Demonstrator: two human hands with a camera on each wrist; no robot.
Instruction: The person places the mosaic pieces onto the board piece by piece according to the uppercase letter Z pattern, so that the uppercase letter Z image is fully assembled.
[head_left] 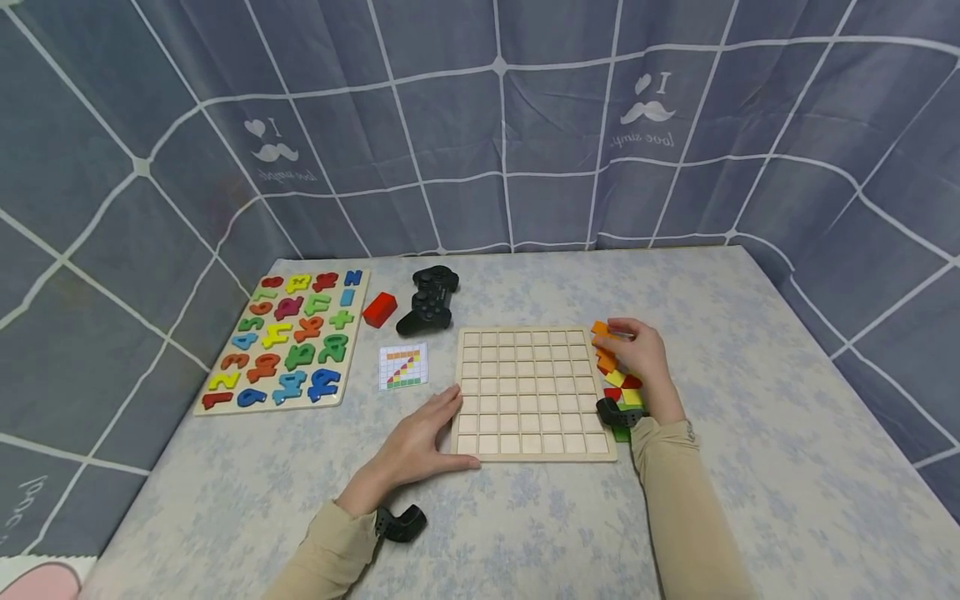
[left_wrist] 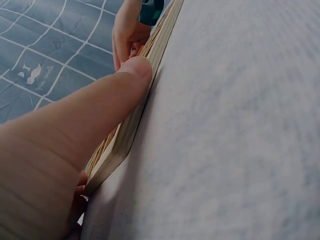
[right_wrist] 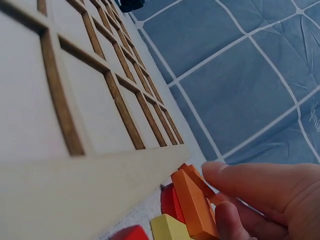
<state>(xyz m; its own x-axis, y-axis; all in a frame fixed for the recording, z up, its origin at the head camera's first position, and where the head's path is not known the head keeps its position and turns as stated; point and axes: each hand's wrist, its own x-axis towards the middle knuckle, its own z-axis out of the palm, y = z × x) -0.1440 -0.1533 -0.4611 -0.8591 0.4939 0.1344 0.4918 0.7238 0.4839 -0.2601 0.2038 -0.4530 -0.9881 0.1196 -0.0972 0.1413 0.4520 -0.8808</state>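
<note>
A square wooden grid board (head_left: pixel 534 393) lies on the table between the hands, its cells bare. At its near left corner my left hand (head_left: pixel 420 442) is spread, fingers along the left edge and thumb on the front edge. In the left wrist view the thumb (left_wrist: pixel 135 70) lies straight against the board's rim (left_wrist: pixel 145 95). My right hand (head_left: pixel 641 354) is over small coloured blocks by the board's right edge. Its thumb and fingers pinch an orange block (right_wrist: pixel 199 181), with another orange block (right_wrist: pixel 192 205) leaning beside it. Yellow (right_wrist: pixel 169 227) and red (right_wrist: pixel 131 233) blocks lie close by.
A printed pattern card (head_left: pixel 402 367) lies left of the board. Beyond it are a red block (head_left: pixel 380 309) and a black game controller (head_left: pixel 431 300). A number puzzle board (head_left: pixel 281 342) occupies the far left. A grid-patterned curtain (head_left: pixel 465 133) hangs behind the table.
</note>
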